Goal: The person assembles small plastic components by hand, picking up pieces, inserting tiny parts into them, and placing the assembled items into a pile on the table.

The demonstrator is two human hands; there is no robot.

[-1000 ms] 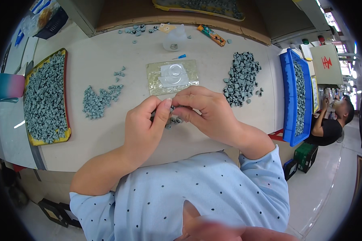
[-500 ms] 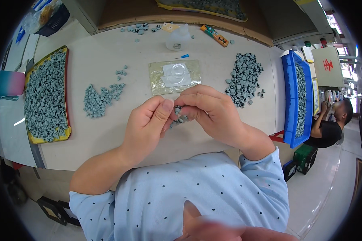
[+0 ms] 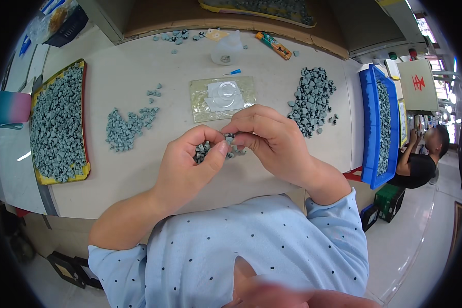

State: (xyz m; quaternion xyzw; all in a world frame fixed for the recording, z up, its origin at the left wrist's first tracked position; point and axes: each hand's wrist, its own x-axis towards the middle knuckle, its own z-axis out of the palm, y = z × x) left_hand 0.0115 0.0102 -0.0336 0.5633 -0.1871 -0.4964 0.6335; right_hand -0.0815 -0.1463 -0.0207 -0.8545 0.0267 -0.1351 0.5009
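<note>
My left hand [image 3: 189, 160] and my right hand [image 3: 272, 142] meet over the near middle of the table. Between their fingertips is a small grey-green piece [image 3: 229, 138] with a dark part, pinched by thumb and index finger on both sides. Its exact kind is too small to make out. Under my hands lies a pile of similar small pieces [image 3: 202, 152], partly hidden by my fingers. Just beyond stands a flat, greenish, film-wrapped block [image 3: 199, 110] bearing a round clear dish [image 3: 227, 94].
Loose grey-green pieces form a left pile [image 3: 126, 128] and a right pile [image 3: 311, 100]. A yellow tray [image 3: 87, 169] and a blue bin [image 3: 367, 97] hold more. Farther back are a blue-hubbed needle [image 3: 234, 72], a translucent bottle [image 3: 227, 49] and an orange-green packet [image 3: 274, 46]. A person [image 3: 421, 159] sits far right.
My left thumb has come down and away from its fingers, opening a gap that shows the pile beneath. The small piece now shows between both hands' fingertips.
</note>
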